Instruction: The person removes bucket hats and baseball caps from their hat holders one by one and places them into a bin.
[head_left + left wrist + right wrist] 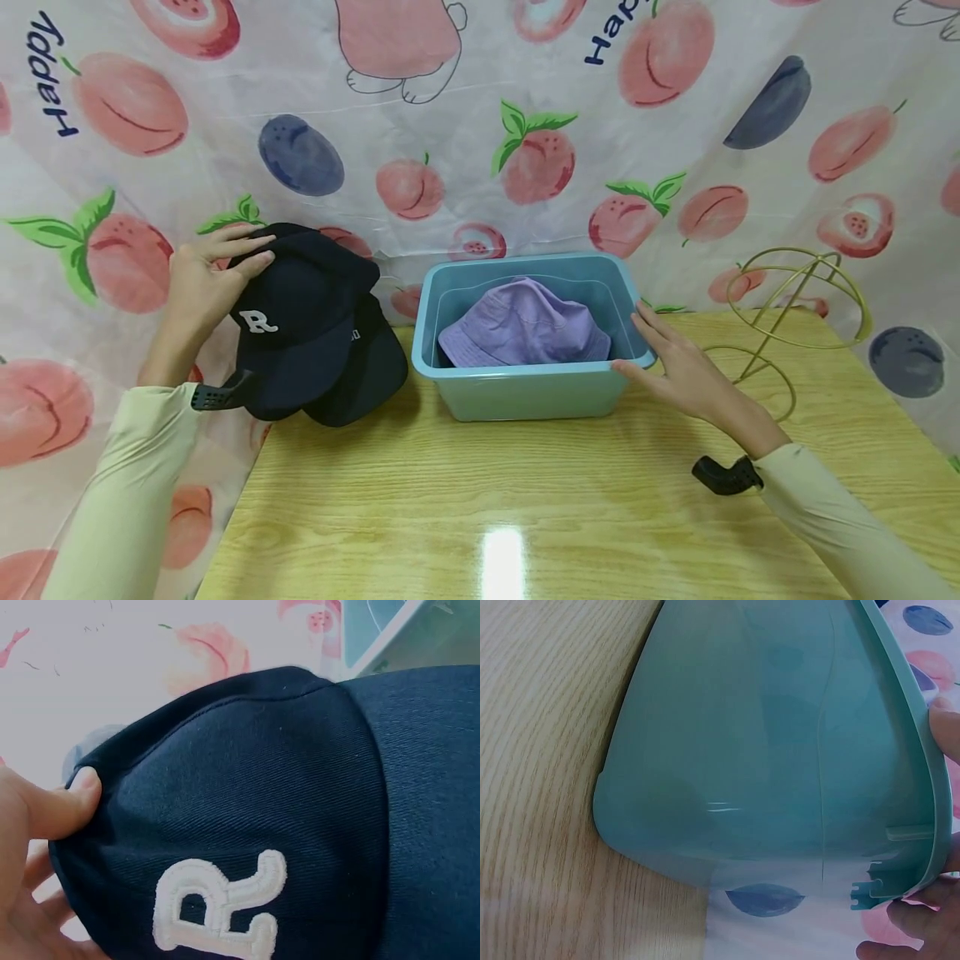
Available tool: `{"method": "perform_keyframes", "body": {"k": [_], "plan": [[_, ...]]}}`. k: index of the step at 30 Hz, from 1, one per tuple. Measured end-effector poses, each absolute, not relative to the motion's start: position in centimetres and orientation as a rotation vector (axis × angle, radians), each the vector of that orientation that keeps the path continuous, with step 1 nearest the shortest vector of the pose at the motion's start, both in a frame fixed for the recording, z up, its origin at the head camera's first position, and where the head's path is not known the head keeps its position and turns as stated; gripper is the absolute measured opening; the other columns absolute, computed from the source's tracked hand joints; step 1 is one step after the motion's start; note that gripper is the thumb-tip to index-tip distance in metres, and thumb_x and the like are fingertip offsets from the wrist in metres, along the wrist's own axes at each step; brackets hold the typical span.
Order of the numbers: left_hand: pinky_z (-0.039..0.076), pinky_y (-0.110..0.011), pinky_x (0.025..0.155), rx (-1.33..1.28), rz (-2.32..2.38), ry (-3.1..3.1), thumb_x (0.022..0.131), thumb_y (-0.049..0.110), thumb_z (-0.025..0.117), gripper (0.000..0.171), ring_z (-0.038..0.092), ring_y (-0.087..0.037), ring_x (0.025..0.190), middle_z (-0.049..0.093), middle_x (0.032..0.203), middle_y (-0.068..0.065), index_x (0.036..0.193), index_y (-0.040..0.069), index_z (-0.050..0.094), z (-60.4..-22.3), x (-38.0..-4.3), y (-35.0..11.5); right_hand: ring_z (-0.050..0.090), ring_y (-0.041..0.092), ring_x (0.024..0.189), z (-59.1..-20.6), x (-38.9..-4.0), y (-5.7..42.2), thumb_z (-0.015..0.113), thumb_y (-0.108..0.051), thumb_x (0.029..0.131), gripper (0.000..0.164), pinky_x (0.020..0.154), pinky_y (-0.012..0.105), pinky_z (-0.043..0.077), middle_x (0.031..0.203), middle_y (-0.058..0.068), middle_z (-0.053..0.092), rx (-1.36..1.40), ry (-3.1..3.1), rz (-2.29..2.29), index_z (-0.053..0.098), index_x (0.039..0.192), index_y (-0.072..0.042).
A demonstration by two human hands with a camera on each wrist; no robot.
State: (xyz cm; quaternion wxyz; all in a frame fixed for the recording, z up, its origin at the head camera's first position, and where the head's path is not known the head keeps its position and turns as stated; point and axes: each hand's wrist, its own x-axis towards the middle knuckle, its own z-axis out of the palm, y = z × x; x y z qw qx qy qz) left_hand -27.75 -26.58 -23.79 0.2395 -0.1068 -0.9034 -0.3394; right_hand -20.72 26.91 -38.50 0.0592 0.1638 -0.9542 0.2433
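At the left, my left hand (pixel 201 282) pinches the crown of a navy baseball cap (pixel 303 292) with a white R. The left wrist view shows my thumb (pixel 82 796) on the cap's fabric, with the other fingers behind it. A black cap (pixel 371 367) hangs or lies behind the navy one, partly hidden. To the right stands a blue-green plastic bin (pixel 528 397) with a purple bucket hat (pixel 528 325) inside. My right hand (pixel 686 375) rests against the bin's right front corner, thumb at the front rim and fingers extended along the right side.
A gold wire stand (pixel 782 319) is on the wooden table (pixel 465 492), right of the bin. Behind the table hangs a fruit-patterned cloth (pixel 465 125). The table's left edge runs below the caps. Something dark shows under the purple hat inside the bin.
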Motion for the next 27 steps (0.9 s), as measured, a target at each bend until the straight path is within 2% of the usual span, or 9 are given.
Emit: {"method": "perform_keyframes", "body": {"k": [5, 7, 12, 19, 27], "plan": [[0.032, -0.018, 0.101, -0.396, -0.926, -2.434, 0.086, 0.021, 0.071, 0.028, 0.046, -0.006, 0.124, 0.062, 0.125, -0.006, 0.112, 0.011, 0.072, -22.8, -27.2, -25.9, 0.025, 0.047, 0.134, -38.5, -20.7, 27.0, 0.056, -0.048, 0.091, 0.081, 0.097, 0.067, 0.027, 0.157, 0.012, 0.012, 0.492, -2.896, 0.736, 0.024, 0.149, -0.001], [0.032, -0.019, 0.103, -0.435, -0.948, -2.427, 0.086, 0.019, 0.071, 0.027, 0.046, -0.004, 0.124, 0.062, 0.124, -0.005, 0.112, 0.011, 0.072, -22.3, -27.0, -25.7, 0.025, 0.048, 0.134, -38.5, -20.6, 27.0, 0.056, -0.048, 0.091, 0.081, 0.097, 0.067, 0.027, 0.157, 0.012, 0.012, 0.492, -2.899, 0.739, 0.024, 0.149, -0.001], [0.034, -0.02, 0.102, -0.511, -0.972, -2.427, 0.086, 0.018, 0.071, 0.027, 0.045, -0.006, 0.126, 0.062, 0.125, -0.001, 0.112, 0.013, 0.072, -21.3, -26.4, -24.9, 0.024, 0.047, 0.134, -38.5, -20.6, 27.0, 0.056, -0.049, 0.091, 0.082, 0.098, 0.066, 0.026, 0.157, 0.012, 0.012, 0.491, -2.906, 0.737, 0.023, 0.149, -0.002], [0.04, -0.011, 0.087, -0.585, -0.987, -2.429, 0.085, 0.017, 0.071, 0.026, 0.051, -0.006, 0.119, 0.062, 0.124, 0.001, 0.112, 0.014, 0.072, -20.2, -26.3, -23.4, 0.023, 0.048, 0.134, -38.5, -20.6, 27.1, 0.057, -0.048, 0.091, 0.082, 0.099, 0.066, 0.025, 0.157, 0.013, 0.012, 0.488, -2.902, 0.739, 0.023, 0.149, -0.001], [0.041, -0.01, 0.084, -0.639, -0.933, -2.391, 0.084, 0.017, 0.072, 0.025, 0.053, -0.005, 0.116, 0.063, 0.122, 0.003, 0.109, 0.018, 0.074, -18.7, -26.3, -21.2, 0.024, 0.048, 0.134, -38.5, -20.5, 27.0, 0.056, -0.048, 0.091, 0.082, 0.099, 0.066, 0.026, 0.157, 0.013, 0.011, 0.505, -2.902, 0.742, 0.023, 0.149, 0.0]]}}
